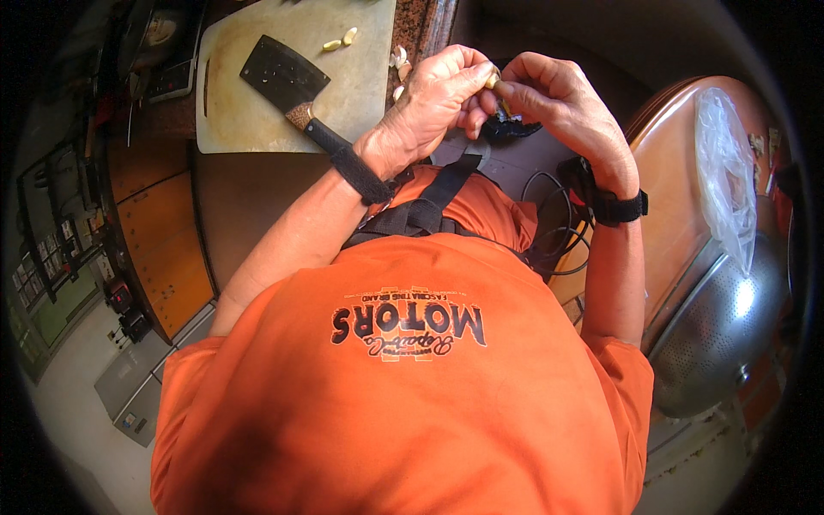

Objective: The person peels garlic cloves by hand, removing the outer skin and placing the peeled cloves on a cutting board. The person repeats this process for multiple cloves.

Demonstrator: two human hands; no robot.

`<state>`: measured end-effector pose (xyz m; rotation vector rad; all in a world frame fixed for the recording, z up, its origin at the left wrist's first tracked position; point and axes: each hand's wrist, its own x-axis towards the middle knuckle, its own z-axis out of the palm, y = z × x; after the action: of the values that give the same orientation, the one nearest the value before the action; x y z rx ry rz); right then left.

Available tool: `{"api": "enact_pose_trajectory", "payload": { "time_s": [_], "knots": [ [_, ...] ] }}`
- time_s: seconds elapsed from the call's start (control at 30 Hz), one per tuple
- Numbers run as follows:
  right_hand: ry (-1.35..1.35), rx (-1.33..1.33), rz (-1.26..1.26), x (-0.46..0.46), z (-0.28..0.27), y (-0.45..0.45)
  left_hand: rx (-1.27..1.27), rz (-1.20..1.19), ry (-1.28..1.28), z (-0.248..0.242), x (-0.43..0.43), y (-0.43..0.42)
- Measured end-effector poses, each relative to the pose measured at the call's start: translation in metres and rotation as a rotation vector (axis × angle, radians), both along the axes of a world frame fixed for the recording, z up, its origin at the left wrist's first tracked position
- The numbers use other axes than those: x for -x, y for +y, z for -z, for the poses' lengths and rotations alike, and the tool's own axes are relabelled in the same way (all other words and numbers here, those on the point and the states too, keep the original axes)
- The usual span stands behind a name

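My left hand (444, 93) and my right hand (557, 96) meet at the top centre, fingertips pinching a small garlic clove (492, 80) between them. Two peeled garlic cloves (340, 40) lie on the white plastic cutting board (360, 90) at upper left. A cleaver (283, 71) with a dark blade rests on that board, its black handle reaching towards my left wrist and its tip end partly hidden there. Beside the board's right edge, near my left hand, are several pieces of unpeeled garlic or skin (402, 64) on the speckled counter.
A round wooden table or stool top (669, 174) at right bears a clear plastic bag (727, 174). Below it is a perforated metal colander (714, 335). Black cables (560, 219) hang near my right forearm. A dark object (512, 127), perhaps a bag, lies beneath my hands. Orange cabinet drawers (164, 244) stand at left.
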<state>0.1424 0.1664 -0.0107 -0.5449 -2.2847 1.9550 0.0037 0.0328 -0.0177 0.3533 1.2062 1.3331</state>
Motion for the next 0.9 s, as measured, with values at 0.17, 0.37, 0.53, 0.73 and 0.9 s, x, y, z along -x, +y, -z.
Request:
{"api": "enact_pose_trajectory", "payload": {
  "time_s": [0.17,0.37,0.53,0.73,0.9],
  "knots": [
    [0.019,0.013,0.046,0.0005,-0.0016,-0.0047,-0.005,-0.002,-0.01,0.0017,0.0011,-0.0003],
    [-0.024,-0.022,0.021,0.0032,-0.0043,-0.0033,0.004,-0.028,-0.046,0.0005,0.0011,0.0011],
    [-0.013,-0.008,0.041,0.0035,-0.0045,-0.005,0.004,-0.032,-0.058,0.0004,0.0009,0.0013],
    [0.004,-0.013,0.036,0.0037,-0.004,-0.0032,-0.002,-0.031,-0.1,0.0015,0.002,0.0019],
    [0.006,-0.053,0.055,0.0045,-0.0011,-0.0012,-0.04,-0.038,-0.092,0.0001,0.0003,0.003]
  ]
}}
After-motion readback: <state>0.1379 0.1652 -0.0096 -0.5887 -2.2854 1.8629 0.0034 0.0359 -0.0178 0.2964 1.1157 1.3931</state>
